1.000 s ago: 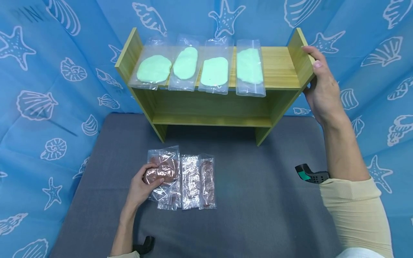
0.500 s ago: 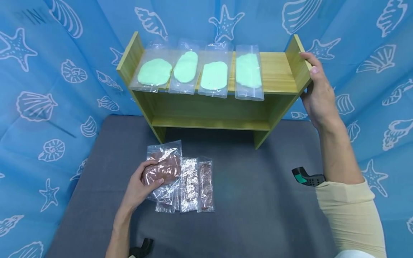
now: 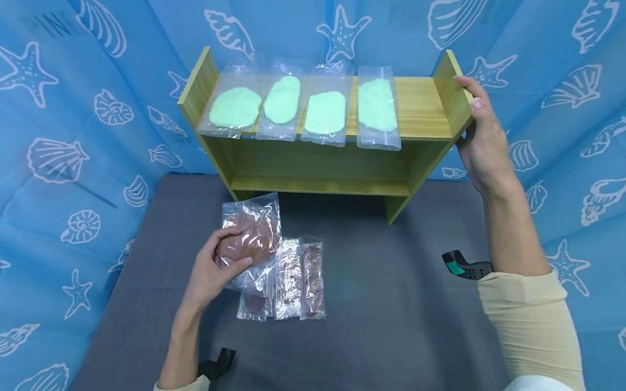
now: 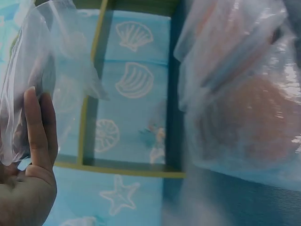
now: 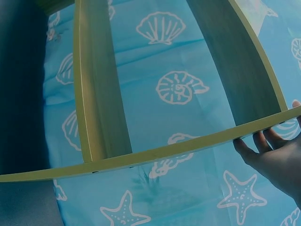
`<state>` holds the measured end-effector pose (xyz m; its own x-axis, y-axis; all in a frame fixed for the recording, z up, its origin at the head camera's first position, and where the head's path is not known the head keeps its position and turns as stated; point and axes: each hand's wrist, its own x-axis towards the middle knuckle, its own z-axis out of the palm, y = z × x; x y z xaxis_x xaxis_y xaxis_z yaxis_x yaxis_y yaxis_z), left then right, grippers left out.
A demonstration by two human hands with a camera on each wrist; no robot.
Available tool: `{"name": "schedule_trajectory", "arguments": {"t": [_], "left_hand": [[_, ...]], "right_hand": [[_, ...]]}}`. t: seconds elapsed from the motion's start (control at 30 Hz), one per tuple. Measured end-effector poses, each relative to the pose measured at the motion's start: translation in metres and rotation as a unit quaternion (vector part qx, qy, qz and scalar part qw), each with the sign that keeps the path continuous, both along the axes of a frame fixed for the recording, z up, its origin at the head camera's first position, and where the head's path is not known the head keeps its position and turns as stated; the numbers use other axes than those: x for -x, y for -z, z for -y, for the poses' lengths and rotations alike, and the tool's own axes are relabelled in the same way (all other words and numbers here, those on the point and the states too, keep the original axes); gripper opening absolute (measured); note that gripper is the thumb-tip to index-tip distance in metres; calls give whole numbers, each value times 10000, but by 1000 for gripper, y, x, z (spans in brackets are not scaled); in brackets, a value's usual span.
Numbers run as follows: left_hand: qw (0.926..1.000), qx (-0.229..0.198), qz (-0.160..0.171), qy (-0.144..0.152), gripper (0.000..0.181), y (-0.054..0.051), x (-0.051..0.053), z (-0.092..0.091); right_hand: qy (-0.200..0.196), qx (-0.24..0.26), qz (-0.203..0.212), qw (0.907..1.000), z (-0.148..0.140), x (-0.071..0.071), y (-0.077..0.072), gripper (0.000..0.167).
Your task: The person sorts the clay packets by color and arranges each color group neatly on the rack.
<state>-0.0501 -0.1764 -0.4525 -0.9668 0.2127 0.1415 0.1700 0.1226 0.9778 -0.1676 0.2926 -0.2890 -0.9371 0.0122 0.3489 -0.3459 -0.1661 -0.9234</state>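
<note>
My left hand point(image 3: 210, 269) pinches a clear zip bag point(image 3: 254, 209) that holds a flat brown round piece, its thumb on the near face. The left wrist view shows the same bag point(image 4: 70, 52) upright against the fingers. Below it on the table lie more clear bags of brown pieces; one bag point(image 3: 288, 277) and a narrower one point(image 3: 313, 279) show side by side, others are partly covered. At the upper right, my right hand point(image 3: 486, 138) grips the side panel of a wooden shelf point(image 3: 318, 187), also seen in the right wrist view as a side panel point(image 5: 178, 150).
Across the shelf's upper board lie several clear bags with pale green flat pieces, the rightmost green bag point(image 3: 378, 108) among them. The shelf stands on a grey table point(image 3: 381, 304). Behind hangs a blue curtain point(image 3: 63, 163) with white shell prints.
My left hand has lifted its bag of brown filling up and forward from the others, toward the shelf. The right hand keeps its hold on the shelf's side.
</note>
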Motion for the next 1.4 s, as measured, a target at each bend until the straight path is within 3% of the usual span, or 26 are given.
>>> {"name": "schedule_trajectory", "arguments": {"t": [0.3, 0.8, 1.0, 1.23, 1.4], "left_hand": [[9998, 180, -10, 79, 61, -25, 15, -14], [9979, 18, -583, 282, 59, -48, 54, -35], [9932, 703, -922, 51, 56, -62, 63, -44], [9854, 1391, -867, -470, 59, -32, 92, -39], [9814, 1553, -903, -682, 57, -22, 107, -38]], "right_hand": [[-48, 34, -14, 10000, 0, 0, -1, 42], [-50, -28, 7, 10000, 0, 0, 0, 43], [-38, 20, 20, 10000, 1, 1, 1, 43], [-31, 97, -35, 9999, 2, 2, 2, 42], [36, 102, -14, 9999, 2, 2, 2, 42]]}}
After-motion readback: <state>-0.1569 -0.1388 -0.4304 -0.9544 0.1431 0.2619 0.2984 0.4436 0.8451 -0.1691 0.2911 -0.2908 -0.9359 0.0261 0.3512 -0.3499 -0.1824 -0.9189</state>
